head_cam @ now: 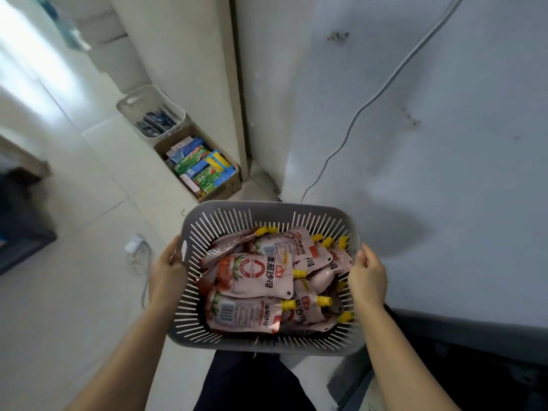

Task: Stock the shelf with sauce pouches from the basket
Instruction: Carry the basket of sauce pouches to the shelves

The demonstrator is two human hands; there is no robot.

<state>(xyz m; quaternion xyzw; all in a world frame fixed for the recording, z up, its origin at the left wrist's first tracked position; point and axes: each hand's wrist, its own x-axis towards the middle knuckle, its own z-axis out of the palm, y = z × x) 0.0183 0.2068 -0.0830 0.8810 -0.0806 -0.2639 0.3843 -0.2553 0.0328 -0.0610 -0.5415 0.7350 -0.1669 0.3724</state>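
Observation:
A grey slotted plastic basket [237, 209] hangs in front of me above the floor, held at both sides. My left hand [167, 269] grips its left handle and my right hand [367, 275] grips its right rim. Inside lie several pink sauce pouches [255, 275] with yellow caps, piled flat and overlapping. No shelf is in view.
A cardboard box [204, 170] of colourful cartons and a white basket [151, 112] stand on the pale tiled floor by a wall corner. A white charger with its cable [135, 244] lies on the floor at left. A grey wall with a hanging cable [370, 102] fills the right.

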